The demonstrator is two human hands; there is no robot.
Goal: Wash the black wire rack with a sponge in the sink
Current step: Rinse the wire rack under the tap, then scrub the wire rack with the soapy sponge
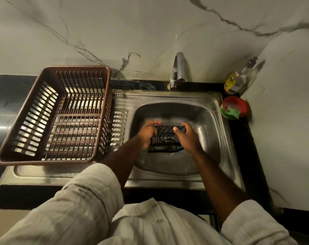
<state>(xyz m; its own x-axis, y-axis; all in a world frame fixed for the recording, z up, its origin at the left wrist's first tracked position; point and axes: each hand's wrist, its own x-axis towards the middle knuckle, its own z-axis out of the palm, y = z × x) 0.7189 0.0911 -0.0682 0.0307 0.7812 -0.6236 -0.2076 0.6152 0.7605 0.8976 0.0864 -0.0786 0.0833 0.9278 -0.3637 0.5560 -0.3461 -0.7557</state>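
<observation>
**Black wire rack** (167, 137): we are holding it inside the sink (210, 110), low over the middle of the basin, with the drain showing dark through its bars.

**Grip:** our left hand (147, 134) is grasping the rack's left edge, fingers curling over the top wire. Our right hand (187, 138) is grasping its right edge, thumb lying across the top.

**Room:** the sink's walls are standing apart from the rack on every side, with bare steel lying widest toward the near and right walls. The faucet (178, 68) is rising from the sink's back rim, its spout well above the rack.

**Look:** we are seeing a small box-shaped grid of thin black wires, slightly blurred.

**Left of the sink:** a brown slatted basket (79, 67) is sitting on the drainboard, its right wall just beside the basin's rim.

**Right back corner of the sink:** a red bowl (242, 105) is holding a green sponge (233, 113). A soap bottle (238, 80) is standing just behind it.
</observation>
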